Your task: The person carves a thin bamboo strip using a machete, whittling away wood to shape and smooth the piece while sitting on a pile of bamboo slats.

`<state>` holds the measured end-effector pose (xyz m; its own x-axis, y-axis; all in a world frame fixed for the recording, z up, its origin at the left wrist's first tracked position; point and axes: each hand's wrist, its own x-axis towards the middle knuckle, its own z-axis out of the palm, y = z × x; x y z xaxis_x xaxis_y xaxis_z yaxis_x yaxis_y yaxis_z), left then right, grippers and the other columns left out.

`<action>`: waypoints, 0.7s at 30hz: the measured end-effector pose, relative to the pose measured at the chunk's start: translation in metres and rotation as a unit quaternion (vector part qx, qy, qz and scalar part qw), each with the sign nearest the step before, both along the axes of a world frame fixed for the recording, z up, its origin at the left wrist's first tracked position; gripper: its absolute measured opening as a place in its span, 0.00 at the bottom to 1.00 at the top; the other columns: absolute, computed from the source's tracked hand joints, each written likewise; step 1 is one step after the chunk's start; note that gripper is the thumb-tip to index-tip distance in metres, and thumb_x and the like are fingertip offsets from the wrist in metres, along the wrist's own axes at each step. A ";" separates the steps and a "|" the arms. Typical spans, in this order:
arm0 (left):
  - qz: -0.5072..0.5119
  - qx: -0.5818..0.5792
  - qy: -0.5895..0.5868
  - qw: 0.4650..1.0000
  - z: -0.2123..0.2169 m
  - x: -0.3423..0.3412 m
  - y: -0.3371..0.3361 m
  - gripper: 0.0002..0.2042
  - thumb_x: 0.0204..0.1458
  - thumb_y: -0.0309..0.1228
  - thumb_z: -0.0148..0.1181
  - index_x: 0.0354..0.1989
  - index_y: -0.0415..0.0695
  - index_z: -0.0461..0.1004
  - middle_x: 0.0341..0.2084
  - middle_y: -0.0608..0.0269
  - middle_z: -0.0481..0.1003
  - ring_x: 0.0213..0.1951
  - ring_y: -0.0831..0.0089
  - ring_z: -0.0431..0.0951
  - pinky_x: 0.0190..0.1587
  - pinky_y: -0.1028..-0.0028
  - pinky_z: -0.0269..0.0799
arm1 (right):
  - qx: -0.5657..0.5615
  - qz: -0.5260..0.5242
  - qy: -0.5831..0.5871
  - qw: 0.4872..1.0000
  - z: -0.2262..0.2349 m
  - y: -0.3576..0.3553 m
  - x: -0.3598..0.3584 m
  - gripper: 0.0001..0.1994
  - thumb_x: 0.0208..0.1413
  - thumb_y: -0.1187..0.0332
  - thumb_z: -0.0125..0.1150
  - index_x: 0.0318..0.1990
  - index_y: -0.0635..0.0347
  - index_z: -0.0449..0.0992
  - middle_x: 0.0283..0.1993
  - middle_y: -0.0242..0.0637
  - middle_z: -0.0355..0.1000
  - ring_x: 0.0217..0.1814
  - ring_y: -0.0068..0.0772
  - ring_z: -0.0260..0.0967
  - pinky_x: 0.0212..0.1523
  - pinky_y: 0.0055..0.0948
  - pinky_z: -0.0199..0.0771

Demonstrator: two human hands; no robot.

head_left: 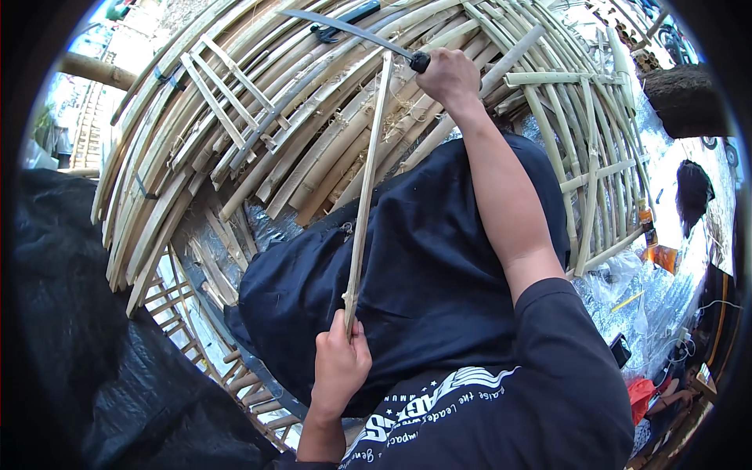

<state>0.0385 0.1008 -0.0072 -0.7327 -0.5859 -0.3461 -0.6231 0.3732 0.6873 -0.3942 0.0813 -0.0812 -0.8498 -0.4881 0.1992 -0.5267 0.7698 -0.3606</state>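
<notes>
My left hand (342,362) is closed around the lower end of a long, narrow bamboo strip (367,184). The strip rises over my dark-clothed lap, and its far end reaches up beside the knife. In my right hand (450,78) is a knife (345,28) with a black handle and a long, slim blade pointing left. The blade lies across the bamboo pile, just above the strip's tip; whether they touch I cannot tell. Beneath both is a large heap of split bamboo (329,149), with thin shavings (403,106) scattered on it.
A dark sheathed tool (345,22) rests on the bamboo behind the blade. A small bamboo frame (235,90) lies on the left of the pile, a larger lattice (583,157) on the right. Black sheeting (70,345) hangs at left. A phone (620,350) lies at lower right, near a person's arm (666,403).
</notes>
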 end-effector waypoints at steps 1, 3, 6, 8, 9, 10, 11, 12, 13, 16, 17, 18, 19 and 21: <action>0.003 0.002 -0.001 1.000 0.000 0.008 0.006 0.04 0.58 0.20 0.55 0.33 0.35 0.67 0.17 0.42 0.72 0.22 0.44 0.78 0.24 0.59 0.69 | -0.005 -0.040 -0.038 0.998 0.005 0.007 -0.002 0.17 0.50 0.55 0.60 0.37 0.59 0.85 0.39 0.51 0.81 0.45 0.52 0.81 0.47 0.45 0.81; 0.011 0.007 0.012 1.000 -0.001 0.022 0.020 0.06 0.57 0.20 0.57 0.31 0.36 0.66 0.14 0.52 0.70 0.17 0.57 0.76 0.22 0.64 0.66 | -0.030 -0.076 -0.069 0.994 -0.004 0.020 -0.018 0.19 0.49 0.54 0.60 0.38 0.60 0.85 0.41 0.53 0.81 0.47 0.52 0.80 0.50 0.44 0.80; 0.032 0.043 -0.026 0.998 -0.005 0.028 0.031 0.08 0.57 0.21 0.59 0.31 0.38 0.64 0.13 0.59 0.66 0.14 0.72 0.68 0.20 0.69 0.61 | -0.090 -0.080 -0.097 0.988 -0.016 0.020 -0.018 0.19 0.47 0.55 0.61 0.38 0.61 0.84 0.41 0.54 0.81 0.47 0.53 0.80 0.50 0.43 0.80; 0.075 0.070 0.004 0.995 -0.016 0.032 0.034 0.10 0.58 0.22 0.60 0.30 0.40 0.64 0.13 0.70 0.61 0.17 0.85 0.58 0.20 0.76 0.53 | -0.105 -0.023 -0.106 0.989 -0.018 0.001 -0.002 0.19 0.46 0.56 0.61 0.37 0.62 0.84 0.40 0.55 0.80 0.47 0.53 0.80 0.50 0.42 0.80; 0.104 0.093 0.013 0.990 -0.019 0.030 0.036 0.10 0.59 0.23 0.60 0.30 0.40 0.64 0.14 0.72 0.61 0.17 0.86 0.58 0.20 0.77 0.52 | -0.119 0.012 -0.109 0.987 -0.018 -0.004 0.008 0.18 0.45 0.57 0.61 0.36 0.63 0.83 0.39 0.55 0.80 0.46 0.53 0.80 0.50 0.42 0.80; 0.135 0.114 0.023 0.984 -0.022 0.028 0.035 0.10 0.59 0.23 0.60 0.30 0.41 0.64 0.14 0.74 0.60 0.17 0.87 0.57 0.20 0.78 0.51 | -0.136 0.050 -0.112 0.983 -0.017 -0.007 0.020 0.18 0.44 0.58 0.61 0.35 0.64 0.83 0.37 0.56 0.80 0.45 0.54 0.80 0.50 0.42 0.80; 0.140 0.118 0.043 0.982 -0.028 0.025 0.030 0.09 0.60 0.24 0.60 0.31 0.41 0.65 0.15 0.78 0.60 0.18 0.90 0.56 0.21 0.80 0.49 | -0.116 0.073 -0.153 0.979 -0.013 -0.006 0.028 0.18 0.44 0.59 0.61 0.39 0.62 0.83 0.40 0.53 0.80 0.47 0.51 0.80 0.51 0.41 0.80; 0.155 0.126 0.067 0.978 -0.033 0.018 0.025 0.08 0.61 0.24 0.60 0.33 0.41 0.65 0.16 0.78 0.60 0.19 0.90 0.56 0.21 0.80 0.49 | -0.095 0.097 -0.193 0.972 -0.010 -0.004 0.035 0.19 0.44 0.60 0.61 0.42 0.60 0.83 0.43 0.50 0.81 0.49 0.48 0.80 0.53 0.41 0.80; 0.168 0.138 0.080 0.973 -0.037 0.011 0.016 0.08 0.62 0.25 0.59 0.34 0.41 0.66 0.16 0.78 0.59 0.19 0.90 0.57 0.21 0.80 0.49 | -0.084 0.108 -0.203 0.970 -0.012 -0.005 0.045 0.18 0.43 0.60 0.61 0.41 0.59 0.83 0.42 0.49 0.81 0.47 0.48 0.80 0.51 0.41 0.80; 0.180 0.152 0.102 0.967 -0.048 -0.023 -0.017 0.08 0.64 0.28 0.59 0.36 0.43 0.66 0.16 0.78 0.59 0.17 0.90 0.58 0.18 0.81 0.50 | -0.145 0.156 -0.224 0.951 -0.017 -0.003 0.075 0.14 0.40 0.61 0.62 0.34 0.60 0.83 0.38 0.51 0.80 0.43 0.52 0.79 0.47 0.44 0.80; 0.196 0.181 0.119 0.956 -0.046 -0.031 -0.029 0.07 0.64 0.29 0.58 0.37 0.45 0.65 0.16 0.79 0.59 0.14 0.90 0.57 0.15 0.82 0.49 | -0.173 0.180 -0.234 0.940 -0.021 -0.015 0.087 0.13 0.40 0.62 0.63 0.31 0.60 0.82 0.34 0.52 0.79 0.40 0.54 0.79 0.45 0.45 0.80; 0.210 0.216 0.139 0.943 -0.050 -0.041 -0.041 0.07 0.65 0.31 0.58 0.38 0.47 0.65 0.15 0.80 0.58 0.12 0.90 0.57 0.13 0.82 0.48 | -0.182 0.187 -0.237 0.936 -0.018 -0.015 0.100 0.12 0.42 0.62 0.63 0.31 0.59 0.82 0.32 0.51 0.79 0.39 0.54 0.79 0.45 0.46 0.80; 0.202 0.218 0.151 0.943 -0.056 -0.052 -0.053 0.07 0.65 0.31 0.58 0.38 0.47 0.65 0.15 0.80 0.58 0.12 0.90 0.56 0.13 0.82 0.48 | -0.191 0.190 -0.218 0.938 -0.020 -0.015 0.107 0.11 0.42 0.62 0.63 0.31 0.58 0.82 0.31 0.51 0.79 0.38 0.54 0.79 0.44 0.46 0.80; 0.199 0.235 0.173 0.935 -0.060 -0.077 -0.077 0.08 0.64 0.32 0.59 0.37 0.47 0.65 0.15 0.80 0.58 0.11 0.90 0.55 0.12 0.82 0.47 | -0.205 0.210 -0.190 0.937 -0.026 -0.018 0.112 0.11 0.43 0.61 0.64 0.30 0.59 0.82 0.30 0.51 0.78 0.35 0.54 0.79 0.41 0.46 0.80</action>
